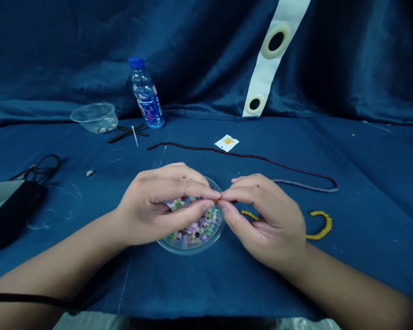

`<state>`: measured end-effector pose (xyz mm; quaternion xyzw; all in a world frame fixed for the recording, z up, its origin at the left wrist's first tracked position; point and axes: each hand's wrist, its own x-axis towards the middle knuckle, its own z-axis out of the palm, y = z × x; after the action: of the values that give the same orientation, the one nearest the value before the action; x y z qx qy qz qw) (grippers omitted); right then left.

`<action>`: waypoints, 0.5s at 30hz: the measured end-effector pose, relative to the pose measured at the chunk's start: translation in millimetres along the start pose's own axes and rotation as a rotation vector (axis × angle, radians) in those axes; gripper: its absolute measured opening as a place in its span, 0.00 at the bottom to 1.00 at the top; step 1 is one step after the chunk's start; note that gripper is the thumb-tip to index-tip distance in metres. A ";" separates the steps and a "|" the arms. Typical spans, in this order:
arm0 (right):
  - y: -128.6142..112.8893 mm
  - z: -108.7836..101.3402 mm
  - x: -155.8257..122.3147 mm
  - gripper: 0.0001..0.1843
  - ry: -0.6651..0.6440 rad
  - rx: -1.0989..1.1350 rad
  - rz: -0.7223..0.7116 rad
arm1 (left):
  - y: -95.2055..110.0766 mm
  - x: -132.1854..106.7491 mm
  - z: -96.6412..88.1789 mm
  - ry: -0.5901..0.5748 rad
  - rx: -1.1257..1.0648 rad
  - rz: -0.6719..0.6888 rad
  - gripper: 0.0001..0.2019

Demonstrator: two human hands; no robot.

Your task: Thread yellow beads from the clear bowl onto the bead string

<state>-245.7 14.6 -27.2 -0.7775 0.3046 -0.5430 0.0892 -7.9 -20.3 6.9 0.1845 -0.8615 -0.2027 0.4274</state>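
Note:
My left hand [168, 197] is closed in a pinch, thumb against forefinger, with a tiny yellow bead [216, 200] showing at the fingertips. My right hand [265, 215] pinches at the same spot, and its fingertips meet those of the left. What lies between the right fingertips is too small and hidden to name. Beneath both hands stands a clear round bowl [189, 251] full of mixed coloured beads [197, 229]. A short row of yellow beads [249, 214] shows beside the right thumb. Right of that hand, a curved string of yellow beads [325, 229] lies on the cloth.
A long dark red bead strand [244, 156] runs across the blue cloth, joining a pale strand [306, 184]. Behind it lies a small white packet [227, 142]. Farther left stand a bottle [147, 98] and a clear tub [94, 117]. A black box [13, 206] sits at far left.

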 end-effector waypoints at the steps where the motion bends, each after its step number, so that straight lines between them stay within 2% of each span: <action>1: 0.0 0.2 -0.1 0.07 0.000 0.001 0.000 | 0.5 0.2 -0.2 -0.001 0.003 0.002 0.13; 8: -0.5 -0.6 0.9 0.07 -0.016 0.008 0.010 | -0.7 0.2 1.4 0.011 0.021 0.001 0.13; 11: -1.4 0.2 0.6 0.10 -0.030 0.033 0.033 | -0.3 -1.0 3.6 0.054 0.018 -0.040 0.12; 15: -2.8 1.3 0.5 0.12 -0.054 0.047 0.029 | 1.4 -3.2 4.9 0.057 0.013 -0.091 0.11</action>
<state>-243.3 16.3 -26.0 -0.7850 0.3005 -0.5274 0.1237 -10.3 -16.6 2.9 0.2321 -0.8410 -0.2111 0.4408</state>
